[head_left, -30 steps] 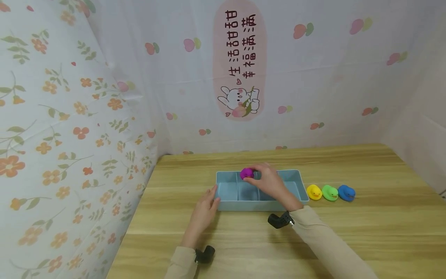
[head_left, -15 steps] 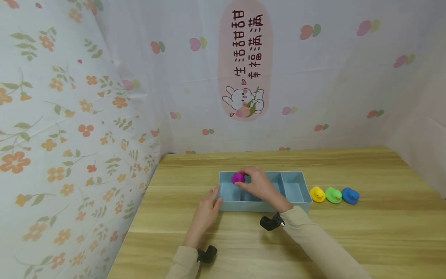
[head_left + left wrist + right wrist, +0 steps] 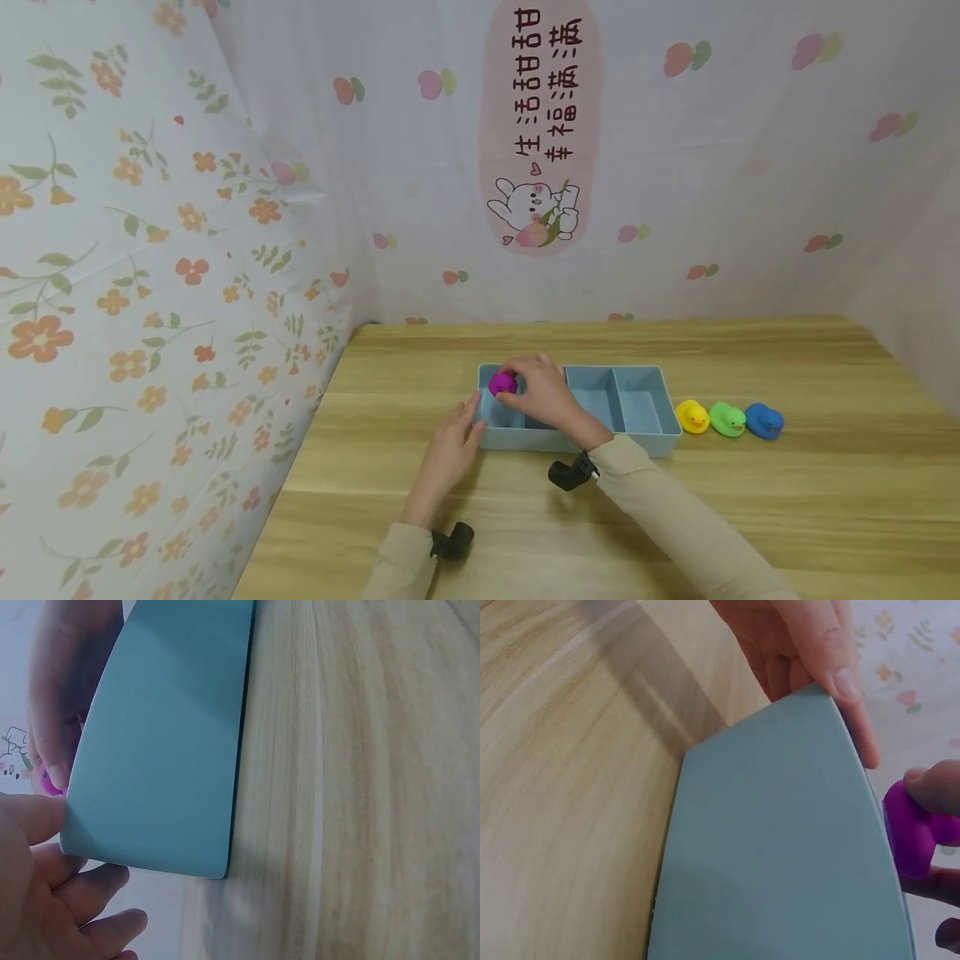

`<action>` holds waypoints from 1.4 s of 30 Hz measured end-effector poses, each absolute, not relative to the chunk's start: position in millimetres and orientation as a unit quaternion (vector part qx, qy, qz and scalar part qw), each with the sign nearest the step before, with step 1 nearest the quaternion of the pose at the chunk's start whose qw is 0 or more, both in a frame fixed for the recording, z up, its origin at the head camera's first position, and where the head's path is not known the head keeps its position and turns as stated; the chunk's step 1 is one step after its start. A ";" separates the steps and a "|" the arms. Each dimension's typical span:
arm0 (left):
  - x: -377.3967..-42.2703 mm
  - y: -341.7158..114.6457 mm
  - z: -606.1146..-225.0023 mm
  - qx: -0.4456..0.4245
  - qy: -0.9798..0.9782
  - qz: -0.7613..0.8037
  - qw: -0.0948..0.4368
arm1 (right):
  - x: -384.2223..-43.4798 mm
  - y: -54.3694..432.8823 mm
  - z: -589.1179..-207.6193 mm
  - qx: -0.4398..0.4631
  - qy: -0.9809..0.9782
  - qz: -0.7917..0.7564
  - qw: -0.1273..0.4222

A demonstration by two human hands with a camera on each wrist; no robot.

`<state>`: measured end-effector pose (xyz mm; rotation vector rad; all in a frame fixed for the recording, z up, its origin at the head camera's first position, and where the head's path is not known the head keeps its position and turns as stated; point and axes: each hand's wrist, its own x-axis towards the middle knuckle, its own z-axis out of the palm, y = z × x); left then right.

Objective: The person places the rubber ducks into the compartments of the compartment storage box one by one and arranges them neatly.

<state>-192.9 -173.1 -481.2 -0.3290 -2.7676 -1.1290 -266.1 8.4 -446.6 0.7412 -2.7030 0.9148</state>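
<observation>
My right hand point(image 3: 547, 392) pinches a purple rubber duck point(image 3: 501, 383) between thumb and fingers, over the leftmost compartment of a light blue divided box point(image 3: 577, 442). In the right wrist view the purple duck point(image 3: 911, 832) shows just past the box's rim, with the thumb on it. My left hand point(image 3: 450, 446) rests at the box's front left corner. The left wrist view shows that thumb against the corner of the box wall point(image 3: 157, 742) and the other fingers by its end. The box's inside is hidden in both wrist views.
Right of the box stand a yellow duck point(image 3: 692, 416), a green duck point(image 3: 727, 419) and a blue duck point(image 3: 764, 421) in a row. The wooden table point(image 3: 825, 517) meets a patterned cloth backdrop point(image 3: 420, 183) behind and at the left.
My right hand has carried the purple duck leftward, from over the second compartment to the leftmost one, and lower. The left hand stays at the box corner. The head view has shifted slightly.
</observation>
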 end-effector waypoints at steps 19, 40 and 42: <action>-196.1 -171.5 -482.8 -0.100 -0.915 -0.386 0.064 | -265.8 -13.0 -457.6 0.212 -0.966 0.135 0.055; -194.2 -172.5 -480.3 -0.105 -0.915 -0.385 0.064 | -264.0 -24.4 -455.6 0.196 -0.977 0.080 0.026; -193.8 -172.1 -480.3 -0.104 -0.914 -0.387 0.063 | -263.3 -23.9 -454.9 0.197 -0.977 0.078 0.024</action>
